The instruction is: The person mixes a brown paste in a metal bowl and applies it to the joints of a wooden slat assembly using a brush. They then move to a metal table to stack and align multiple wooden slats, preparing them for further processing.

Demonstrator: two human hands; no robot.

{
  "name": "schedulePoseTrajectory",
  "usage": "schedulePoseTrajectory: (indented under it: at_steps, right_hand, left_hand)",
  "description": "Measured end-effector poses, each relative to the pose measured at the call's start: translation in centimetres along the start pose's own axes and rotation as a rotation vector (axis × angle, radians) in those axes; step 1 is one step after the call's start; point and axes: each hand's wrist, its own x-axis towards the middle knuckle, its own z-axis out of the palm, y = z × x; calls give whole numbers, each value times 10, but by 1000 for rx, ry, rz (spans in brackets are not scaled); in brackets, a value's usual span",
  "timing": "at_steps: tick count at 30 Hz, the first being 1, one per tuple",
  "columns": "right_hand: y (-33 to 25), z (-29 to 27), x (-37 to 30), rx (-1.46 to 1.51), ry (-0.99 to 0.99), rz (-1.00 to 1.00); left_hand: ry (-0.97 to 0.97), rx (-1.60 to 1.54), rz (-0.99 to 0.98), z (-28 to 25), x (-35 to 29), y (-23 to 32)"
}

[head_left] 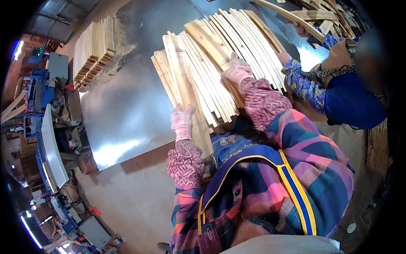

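A row of pale wooden strips [249,44] lies side by side on the metal table [127,120], on the right half of its top, with the lengths running from the far side to the near edge. The person's left hand [182,120], in a light glove, rests at the side of a long board [179,70], which lies over the strips and reaches past the near edge of the table. The fingers of this hand are bent on the wood, but I cannot tell if they pinch it. The right hand [237,71], gloved also, is above the middle of the row on the table, upon a wider board [207,40]; one finger is stretched forward, the others look curled, and I cannot tell whether they press or grip. At the right side of the table is a co-worker [334,80] in flowered sleeves, one hand near the row's end, the other at a long strip [292,16]. A loose wood pile [327,21] lies beyond the table's far right part. On the table's far left corner stands a neat stack of boards [94,51], and left of the table is blue machinery [39,91].
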Motion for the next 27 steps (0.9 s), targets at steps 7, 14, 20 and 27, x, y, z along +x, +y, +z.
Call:
schedulePoseTrajectory:
  at_steps: [7,14,20,27]
  right_hand:
    - [21,51,-56,181,-242,-611]
    - [67,99,-56,1043,-396,-341]
    - [100,127,-45,1436,-922,-611]
    - [80,87,-145,1050,-1407,-674]
  left_hand:
    - [-274,377,209,61,30,73]
    - [-162,308,-114,61,-2,68]
    - [227,-156,364,76,-132,-4]
    - [921,-153,123,5,-377,-10]
